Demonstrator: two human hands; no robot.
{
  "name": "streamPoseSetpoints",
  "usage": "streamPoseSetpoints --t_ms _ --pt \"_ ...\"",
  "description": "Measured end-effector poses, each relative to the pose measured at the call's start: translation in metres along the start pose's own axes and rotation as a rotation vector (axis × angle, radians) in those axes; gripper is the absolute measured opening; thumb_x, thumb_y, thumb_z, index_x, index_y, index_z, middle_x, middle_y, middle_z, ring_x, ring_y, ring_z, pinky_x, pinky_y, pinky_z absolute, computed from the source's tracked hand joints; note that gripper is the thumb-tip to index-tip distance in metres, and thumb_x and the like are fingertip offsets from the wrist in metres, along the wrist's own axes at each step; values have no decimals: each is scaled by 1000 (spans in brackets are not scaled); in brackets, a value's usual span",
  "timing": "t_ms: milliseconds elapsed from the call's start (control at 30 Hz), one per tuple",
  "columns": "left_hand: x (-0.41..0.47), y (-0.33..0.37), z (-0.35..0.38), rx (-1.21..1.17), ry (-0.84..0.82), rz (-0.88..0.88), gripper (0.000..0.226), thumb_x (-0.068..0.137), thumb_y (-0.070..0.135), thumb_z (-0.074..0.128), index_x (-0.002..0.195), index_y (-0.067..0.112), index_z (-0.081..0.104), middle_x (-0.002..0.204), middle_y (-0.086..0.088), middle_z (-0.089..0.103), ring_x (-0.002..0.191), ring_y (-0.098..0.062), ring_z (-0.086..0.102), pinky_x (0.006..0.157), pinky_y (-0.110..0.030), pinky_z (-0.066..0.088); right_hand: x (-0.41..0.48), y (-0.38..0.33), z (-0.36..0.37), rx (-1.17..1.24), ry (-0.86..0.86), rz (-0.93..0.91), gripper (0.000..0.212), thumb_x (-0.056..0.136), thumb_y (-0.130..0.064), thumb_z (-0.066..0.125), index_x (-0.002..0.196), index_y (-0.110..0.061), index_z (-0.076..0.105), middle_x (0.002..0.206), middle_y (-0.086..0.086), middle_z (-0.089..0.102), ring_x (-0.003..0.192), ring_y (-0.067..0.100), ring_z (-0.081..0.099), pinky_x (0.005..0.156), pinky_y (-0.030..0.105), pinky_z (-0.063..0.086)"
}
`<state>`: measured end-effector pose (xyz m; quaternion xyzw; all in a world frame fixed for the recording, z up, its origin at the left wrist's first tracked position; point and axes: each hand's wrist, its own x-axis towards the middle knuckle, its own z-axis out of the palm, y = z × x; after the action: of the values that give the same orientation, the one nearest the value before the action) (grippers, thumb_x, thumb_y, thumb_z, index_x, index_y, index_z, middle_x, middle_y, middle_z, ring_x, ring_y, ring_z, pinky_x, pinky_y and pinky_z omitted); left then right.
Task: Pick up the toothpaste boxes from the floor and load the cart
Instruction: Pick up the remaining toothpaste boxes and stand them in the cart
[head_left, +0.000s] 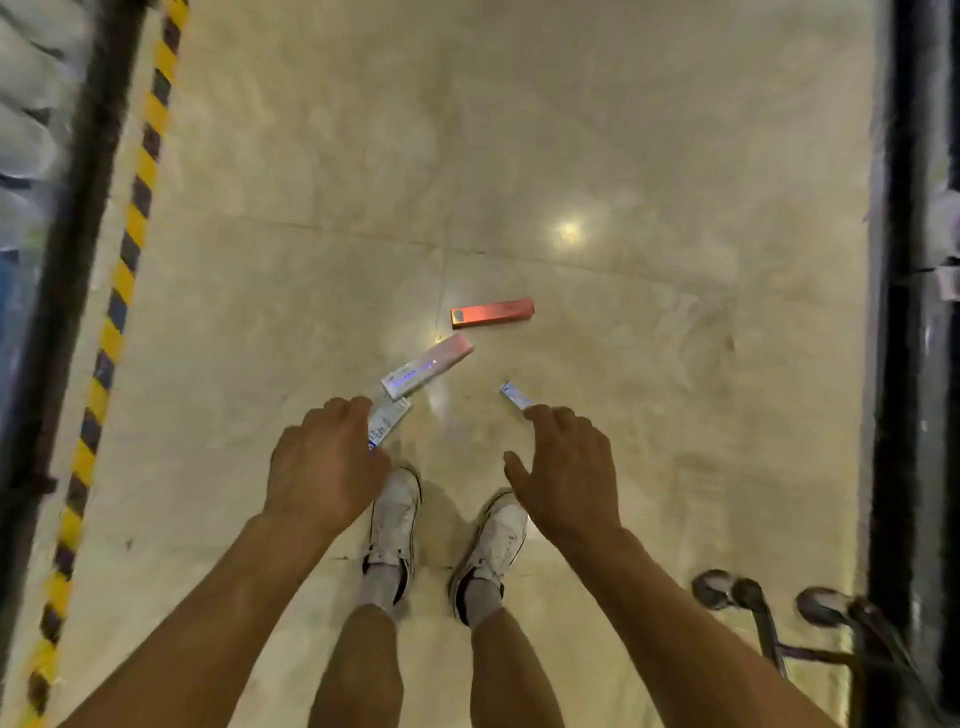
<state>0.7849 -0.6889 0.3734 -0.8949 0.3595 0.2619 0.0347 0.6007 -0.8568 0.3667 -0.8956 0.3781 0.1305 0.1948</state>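
Note:
Several toothpaste boxes lie on the beige floor ahead of my white shoes. An orange box (492, 313) lies farthest away. A white and pink box (427, 371) lies slanted just in front of it. My left hand (324, 465) is curled around a white printed box (388, 422), whose end sticks out past my fingers. My right hand (563, 467) hovers with fingers apart, its index fingertip close to a small blue and white box (516, 395), mostly hidden behind the hand. Of the cart, only its wheels (727, 592) and lower frame show at the bottom right.
A yellow and black hazard stripe (122, 291) runs along the dark base of the left shelf. A dark shelf upright (904, 312) borders the aisle on the right. Tiled floor (467, 130) stretches beyond the boxes.

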Motion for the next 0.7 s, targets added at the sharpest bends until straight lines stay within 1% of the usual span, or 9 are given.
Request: streamPoseSetpoints --t_ms 100,200,267,333,367,433,533,633,700 --pt "56 -18 86 46 -49 47 44 76 31 64 113 9 63 94 -11 63 80 -36 62 63 -37 45 33 17 92 16 -17 35 52 79 -38 74 125 -17 61 114 8 64 102 34 60 90 45 46" --pt "104 -32 164 92 -107 41 46 73 28 74 112 8 61 95 -12 61 81 -36 60 63 -37 41 63 34 174 30 -36 84 57 78 -36 78 128 -15 60 120 10 63 106 35 59 90 45 45" --pt "126 -41 216 92 -115 61 47 64 23 80 103 6 61 86 -14 58 72 -36 58 58 -36 39 83 48 224 28 -61 117 62 78 -36 78 132 -15 57 124 11 60 107 35 58 90 45 45" --pt "143 -50 269 103 -110 61 49 60 19 81 102 3 61 85 -16 57 69 -36 56 55 -37 38 102 63 270 7 -63 136 65 78 -37 77 135 -14 54 125 12 59 108 35 57 89 46 45" --pt "149 -55 292 111 -123 39 51 61 19 81 104 2 60 87 -17 58 71 -37 56 56 -37 37 111 71 291 -6 -59 149 66 78 -37 76 135 -14 53 126 12 58 109 35 56 89 45 45" --pt "158 -64 329 114 -161 -52 56 66 21 78 113 2 57 97 -19 58 83 -38 56 61 -39 36 125 88 328 -42 -67 192 67 80 -39 74 137 -13 50 128 12 57 114 34 55 91 45 45" --pt "167 -74 367 105 -209 -185 73 72 25 74 134 2 43 112 -19 53 99 -39 53 68 -43 41 142 109 367 -73 -74 263 75 82 -38 75 144 -11 43 138 16 52 127 35 49 102 46 41" --pt "179 -79 393 68 -205 -237 81 74 25 73 142 2 34 115 -19 51 101 -40 53 71 -46 45 161 128 398 -56 -34 329 84 79 -28 79 149 -9 37 149 18 43 135 37 43 115 48 33" --pt "188 -81 408 76 -182 -255 79 73 23 74 138 1 36 112 -21 49 98 -41 53 68 -46 45 172 142 414 -116 2 366 81 76 -21 76 146 -9 37 143 17 46 130 38 47 115 49 34"
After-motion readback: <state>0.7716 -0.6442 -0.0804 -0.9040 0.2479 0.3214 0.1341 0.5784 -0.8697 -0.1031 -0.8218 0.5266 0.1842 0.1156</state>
